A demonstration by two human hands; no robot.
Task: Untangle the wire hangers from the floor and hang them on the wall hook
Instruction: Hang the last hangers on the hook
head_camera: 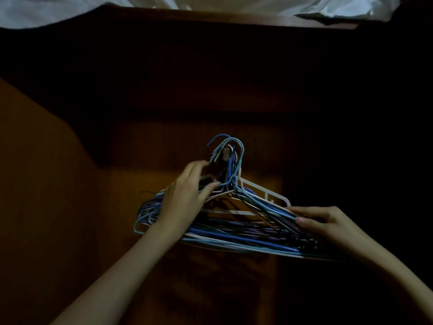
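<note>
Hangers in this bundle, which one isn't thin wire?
The white hanger, behind the blue and dark wire hangers: its arm is a broad, flat frame with a notch, not a single thin wire, and it sits uppermost on the right.

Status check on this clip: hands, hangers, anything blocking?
Left hand grips the necks of the hanger bundle. Right hand pinches its right shoulder. Wall hook not in view. Nothing blocking.

White sheet (234,3) above dark wooden panel (210,73)

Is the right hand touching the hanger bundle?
Touching. In the head view, the right hand has its fingers curled round the right shoulder end of the hanger bundle, thumb on top, with no gap showing.
</note>
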